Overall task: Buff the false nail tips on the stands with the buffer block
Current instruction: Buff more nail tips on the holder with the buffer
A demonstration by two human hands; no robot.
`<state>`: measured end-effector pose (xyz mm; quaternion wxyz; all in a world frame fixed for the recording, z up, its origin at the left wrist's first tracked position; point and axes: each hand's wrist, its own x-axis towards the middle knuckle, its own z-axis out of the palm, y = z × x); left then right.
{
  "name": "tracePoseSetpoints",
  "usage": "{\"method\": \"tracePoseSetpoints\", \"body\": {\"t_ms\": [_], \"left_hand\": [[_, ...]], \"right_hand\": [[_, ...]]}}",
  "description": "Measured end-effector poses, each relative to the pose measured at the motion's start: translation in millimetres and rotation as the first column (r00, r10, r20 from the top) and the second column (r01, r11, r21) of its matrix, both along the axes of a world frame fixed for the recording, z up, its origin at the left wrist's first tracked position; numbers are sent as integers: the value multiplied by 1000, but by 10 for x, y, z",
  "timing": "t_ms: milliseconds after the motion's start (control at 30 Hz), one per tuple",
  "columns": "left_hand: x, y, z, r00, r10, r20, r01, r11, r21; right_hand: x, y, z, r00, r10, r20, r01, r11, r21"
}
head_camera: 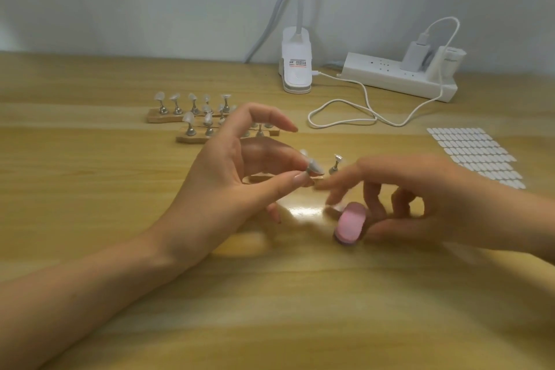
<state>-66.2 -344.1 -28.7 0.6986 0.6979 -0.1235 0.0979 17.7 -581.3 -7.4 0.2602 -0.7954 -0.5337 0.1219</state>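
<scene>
My left hand (240, 165) pinches a clear false nail tip (315, 167) between thumb and a finger, above the near wooden base (261, 179). One metal stand (335, 164) rises from that base just right of the tip. My right hand (420, 204), blurred, grips the pink buffer block (350, 225) low over the table, a little right of and below the tip. Two more wooden bases (168, 118) with several tipped stands (189, 123) sit farther back, partly hidden by my left fingers.
A white clip lamp (296, 69) and a white power strip (396, 76) with a plugged charger stand at the back. A white cable (354, 117) loops across the wooden table (90, 159). A sheet of adhesive tabs (474, 153) lies at the right.
</scene>
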Motion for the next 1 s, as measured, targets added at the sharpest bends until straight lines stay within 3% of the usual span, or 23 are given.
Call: {"method": "tracePoseSetpoints", "body": {"t_ms": [267,400,533,667,1000], "left_hand": [[-6,11,-12,1000,-16,-7,16,1000,24],[-8,6,-25,1000,-23,-9,23,1000,20],[-7,-4,-25,999,-30,-22,30,999,12],[-2,-9,-13,998,-50,-48,48,997,-60],[-13,-43,9,999,-35,-9,34,991,-132]], "right_hand": [[92,-42,-9,999,-7,40,6,1000,24],[61,-38,34,994,-37,-103,62,964,260],[-48,61,50,993,-77,-86,109,872,477],[-140,187,-49,991,-127,34,93,861,500],[-172,247,-46,992,-117,46,67,802,593]]}}
